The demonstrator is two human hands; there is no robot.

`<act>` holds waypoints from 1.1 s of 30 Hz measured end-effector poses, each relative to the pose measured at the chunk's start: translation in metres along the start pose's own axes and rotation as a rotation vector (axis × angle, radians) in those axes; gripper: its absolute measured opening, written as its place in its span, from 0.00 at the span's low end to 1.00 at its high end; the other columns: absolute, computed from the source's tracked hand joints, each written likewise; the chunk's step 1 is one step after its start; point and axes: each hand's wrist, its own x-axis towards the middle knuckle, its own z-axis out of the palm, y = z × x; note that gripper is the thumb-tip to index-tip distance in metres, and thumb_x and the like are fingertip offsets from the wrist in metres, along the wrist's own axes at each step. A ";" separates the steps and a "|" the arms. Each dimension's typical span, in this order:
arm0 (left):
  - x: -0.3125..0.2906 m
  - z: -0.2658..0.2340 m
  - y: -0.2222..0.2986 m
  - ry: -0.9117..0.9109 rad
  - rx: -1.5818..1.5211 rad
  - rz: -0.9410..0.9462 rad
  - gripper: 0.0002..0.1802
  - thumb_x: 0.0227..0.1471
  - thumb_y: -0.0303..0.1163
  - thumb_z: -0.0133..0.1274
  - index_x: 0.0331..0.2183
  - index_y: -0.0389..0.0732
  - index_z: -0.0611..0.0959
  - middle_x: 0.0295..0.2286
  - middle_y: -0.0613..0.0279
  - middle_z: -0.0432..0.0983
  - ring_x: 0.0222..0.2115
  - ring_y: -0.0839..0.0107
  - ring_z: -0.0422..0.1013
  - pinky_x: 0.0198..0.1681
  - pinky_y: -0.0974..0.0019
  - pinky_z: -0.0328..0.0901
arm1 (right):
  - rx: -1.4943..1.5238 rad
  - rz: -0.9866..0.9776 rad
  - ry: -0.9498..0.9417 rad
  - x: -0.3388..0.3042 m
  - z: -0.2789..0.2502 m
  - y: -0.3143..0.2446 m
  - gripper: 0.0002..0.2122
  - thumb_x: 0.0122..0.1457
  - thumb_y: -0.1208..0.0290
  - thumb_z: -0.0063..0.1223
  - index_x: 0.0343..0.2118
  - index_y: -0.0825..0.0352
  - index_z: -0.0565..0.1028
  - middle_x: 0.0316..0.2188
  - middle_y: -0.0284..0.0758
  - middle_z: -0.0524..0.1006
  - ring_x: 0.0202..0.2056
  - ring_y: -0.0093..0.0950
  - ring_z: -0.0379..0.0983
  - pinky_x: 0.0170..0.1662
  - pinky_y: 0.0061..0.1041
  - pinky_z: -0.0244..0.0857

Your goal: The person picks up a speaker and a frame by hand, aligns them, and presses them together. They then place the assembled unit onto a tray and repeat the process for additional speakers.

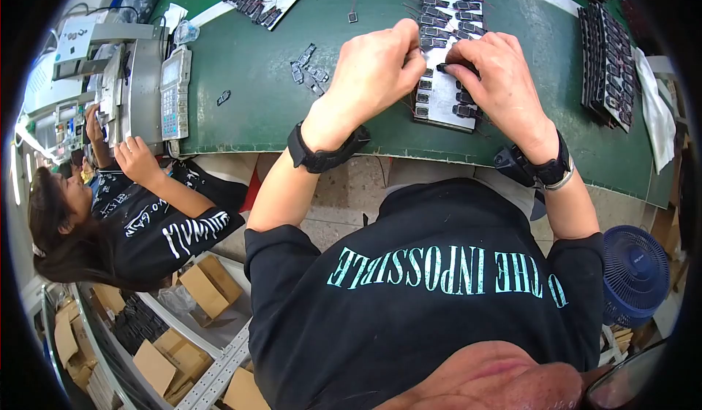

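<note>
A pale rectangular board (443, 96) lies on the green table, bearing small black rectangular parts (435, 33) with thin wires in two columns. Over its left edge, my left hand (380, 74) is closed in a pinch; whatever its fingertips hold is too small to make out. My right hand (501, 81) reaches over the board's right side, thumb and fingers closed on a small black part (442, 67) above the board's bare middle strip. Some parts in the right column are hidden under that hand. Both wrists wear black bands.
Loose black parts (310, 70) lie left of my hands. Another loaded board (262, 2) rests at the far left, and stacked loaded boards (605, 70) stand at right. A co-worker (139, 213) sits left by a keypad device (174, 96). A blue fan (635, 275) stands at lower right.
</note>
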 end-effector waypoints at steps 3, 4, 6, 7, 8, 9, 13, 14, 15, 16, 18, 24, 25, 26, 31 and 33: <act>-0.004 -0.003 -0.005 0.328 0.045 0.044 0.07 0.49 0.30 0.56 0.31 0.39 0.80 0.27 0.55 0.80 0.29 0.61 0.78 0.35 0.61 0.71 | 0.000 -0.020 0.055 0.001 -0.001 0.000 0.04 0.53 0.73 0.60 0.31 0.63 0.77 0.26 0.32 0.76 0.33 0.31 0.70 0.47 0.30 0.60; -0.005 -0.005 -0.008 0.327 0.047 0.043 0.07 0.49 0.30 0.56 0.31 0.39 0.80 0.27 0.55 0.80 0.29 0.61 0.78 0.35 0.61 0.71 | 0.002 -0.020 0.055 0.003 -0.001 0.000 0.04 0.53 0.73 0.60 0.31 0.63 0.77 0.26 0.32 0.76 0.33 0.31 0.70 0.47 0.30 0.60; -0.005 -0.008 -0.018 0.470 -0.150 0.029 0.06 0.49 0.29 0.56 0.31 0.38 0.80 0.27 0.56 0.80 0.29 0.63 0.78 0.35 0.63 0.71 | 0.028 -0.015 0.095 0.012 0.002 -0.003 0.04 0.53 0.72 0.60 0.31 0.63 0.77 0.25 0.31 0.75 0.32 0.31 0.70 0.46 0.30 0.60; -0.005 -0.008 -0.020 0.541 -0.250 0.022 0.05 0.49 0.29 0.56 0.30 0.38 0.80 0.27 0.57 0.80 0.29 0.64 0.78 0.35 0.64 0.71 | 0.041 -0.012 0.115 0.015 0.003 -0.003 0.04 0.53 0.72 0.59 0.31 0.63 0.77 0.24 0.31 0.75 0.32 0.31 0.70 0.46 0.30 0.60; -0.005 -0.006 -0.021 0.541 -0.251 0.025 0.05 0.49 0.29 0.56 0.30 0.38 0.80 0.27 0.57 0.80 0.29 0.64 0.78 0.35 0.64 0.71 | 0.038 -0.011 0.116 0.016 0.005 -0.003 0.04 0.53 0.72 0.59 0.31 0.63 0.77 0.24 0.31 0.75 0.32 0.31 0.70 0.46 0.30 0.60; -0.007 -0.005 -0.020 0.544 -0.301 -0.003 0.05 0.49 0.28 0.56 0.30 0.38 0.80 0.27 0.57 0.81 0.29 0.64 0.78 0.35 0.65 0.71 | 0.031 0.006 0.088 0.016 0.008 -0.003 0.04 0.53 0.72 0.59 0.31 0.63 0.77 0.25 0.31 0.75 0.33 0.31 0.70 0.45 0.30 0.60; -0.010 -0.003 -0.019 0.556 -0.403 -0.080 0.05 0.48 0.28 0.56 0.30 0.38 0.81 0.28 0.57 0.81 0.30 0.65 0.78 0.35 0.66 0.71 | -0.014 0.026 0.035 0.016 0.016 0.000 0.04 0.54 0.72 0.58 0.32 0.63 0.78 0.28 0.30 0.75 0.34 0.30 0.70 0.44 0.30 0.59; -0.010 -0.003 -0.018 0.552 -0.412 -0.088 0.05 0.49 0.28 0.56 0.30 0.38 0.81 0.29 0.58 0.81 0.30 0.65 0.78 0.35 0.66 0.71 | -0.053 0.027 0.045 0.015 0.017 0.001 0.04 0.54 0.71 0.58 0.32 0.63 0.78 0.29 0.30 0.76 0.34 0.30 0.70 0.44 0.30 0.59; -0.011 -0.003 -0.019 0.549 -0.421 -0.096 0.05 0.49 0.28 0.56 0.30 0.37 0.81 0.29 0.58 0.81 0.30 0.66 0.78 0.35 0.66 0.71 | -0.091 0.028 0.054 0.015 0.018 0.001 0.04 0.54 0.71 0.58 0.32 0.63 0.78 0.31 0.30 0.76 0.35 0.30 0.70 0.44 0.30 0.59; -0.013 -0.004 -0.020 0.551 -0.422 -0.098 0.05 0.49 0.28 0.56 0.30 0.37 0.81 0.29 0.58 0.81 0.30 0.66 0.78 0.35 0.66 0.71 | -0.091 0.026 0.051 0.015 0.018 0.000 0.04 0.54 0.71 0.58 0.32 0.63 0.78 0.31 0.30 0.76 0.35 0.30 0.70 0.44 0.30 0.59; -0.015 -0.005 -0.021 0.547 -0.406 -0.067 0.05 0.49 0.28 0.56 0.30 0.38 0.81 0.29 0.58 0.81 0.31 0.65 0.78 0.35 0.66 0.70 | -0.109 0.008 0.069 0.014 0.019 0.000 0.05 0.53 0.72 0.58 0.34 0.63 0.79 0.33 0.30 0.76 0.36 0.30 0.70 0.43 0.30 0.60; -0.022 -0.004 -0.013 0.477 -0.367 0.002 0.06 0.48 0.28 0.57 0.30 0.38 0.82 0.29 0.57 0.81 0.32 0.62 0.77 0.35 0.64 0.69 | 0.032 -0.133 0.256 0.024 0.003 -0.009 0.11 0.51 0.74 0.60 0.39 0.61 0.80 0.33 0.31 0.75 0.37 0.30 0.71 0.43 0.29 0.61; -0.021 -0.003 -0.009 0.456 -0.374 0.025 0.06 0.48 0.28 0.57 0.30 0.38 0.82 0.29 0.58 0.81 0.32 0.62 0.77 0.35 0.64 0.69 | 0.036 -0.155 0.238 0.024 0.004 -0.010 0.12 0.51 0.75 0.61 0.40 0.61 0.80 0.33 0.31 0.75 0.37 0.30 0.71 0.43 0.29 0.61; -0.020 -0.003 -0.004 0.436 -0.380 0.047 0.06 0.48 0.29 0.58 0.30 0.37 0.82 0.28 0.58 0.80 0.32 0.62 0.77 0.35 0.64 0.69 | 0.042 -0.178 0.219 0.025 0.005 -0.012 0.13 0.50 0.75 0.61 0.40 0.61 0.80 0.33 0.31 0.75 0.37 0.31 0.71 0.43 0.28 0.61; -0.027 -0.018 0.007 0.382 -0.364 0.036 0.06 0.49 0.29 0.58 0.30 0.37 0.82 0.28 0.58 0.80 0.32 0.62 0.77 0.35 0.64 0.69 | 0.079 -0.232 0.204 0.026 0.002 -0.011 0.12 0.51 0.76 0.60 0.40 0.62 0.81 0.31 0.33 0.75 0.36 0.30 0.71 0.43 0.25 0.61; -0.035 -0.031 -0.006 0.478 -0.373 -0.040 0.06 0.49 0.29 0.58 0.30 0.38 0.82 0.28 0.59 0.80 0.32 0.61 0.76 0.35 0.64 0.69 | 0.131 -0.138 0.161 0.023 -0.007 -0.009 0.10 0.54 0.75 0.58 0.40 0.64 0.81 0.31 0.32 0.75 0.36 0.27 0.71 0.43 0.23 0.61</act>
